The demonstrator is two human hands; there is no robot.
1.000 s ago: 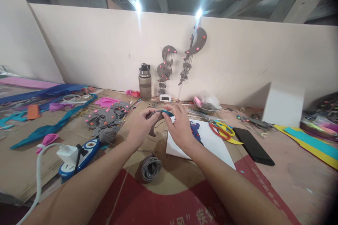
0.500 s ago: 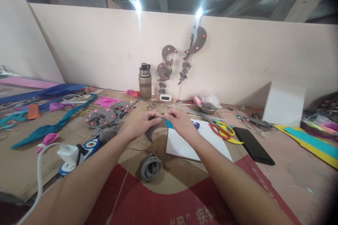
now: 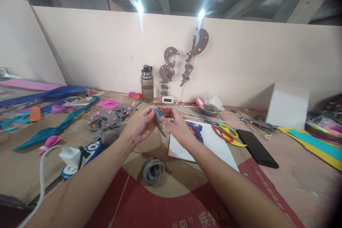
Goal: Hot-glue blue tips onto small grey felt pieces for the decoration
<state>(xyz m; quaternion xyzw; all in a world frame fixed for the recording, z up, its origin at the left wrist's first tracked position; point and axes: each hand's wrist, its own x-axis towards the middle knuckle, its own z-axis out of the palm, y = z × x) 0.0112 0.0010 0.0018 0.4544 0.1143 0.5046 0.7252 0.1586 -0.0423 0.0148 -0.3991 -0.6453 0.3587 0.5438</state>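
Between my two hands is a grey felt crescent (image 3: 159, 127), turned nearly edge-on, with a small blue piece (image 3: 158, 112) at its upper end. My left hand (image 3: 140, 125) pinches the crescent from the left with thumb and fingers. On the other side, my right hand (image 3: 176, 125) has its fingers curled and closed on the crescent beside the blue piece. Below them a coil of grey cord (image 3: 153, 171) lies on the cardboard. A white sheet (image 3: 211, 149) with a dark blue cut-out (image 3: 197, 131) lies under and beyond my right forearm.
Red and yellow scissors (image 3: 224, 132) and a black phone (image 3: 257, 148) lie to the right. Left are decorated grey felt pieces (image 3: 104, 119) and a power strip (image 3: 91, 152) with a plugged-in charger (image 3: 70, 156). A water bottle (image 3: 147, 86) and small clock (image 3: 167, 99) stand behind.
The crescent has turned from showing its broad face to nearly edge-on. Both hands have rotated around it, and my right hand has shifted slightly left, uncovering more of the dark blue cut-out.
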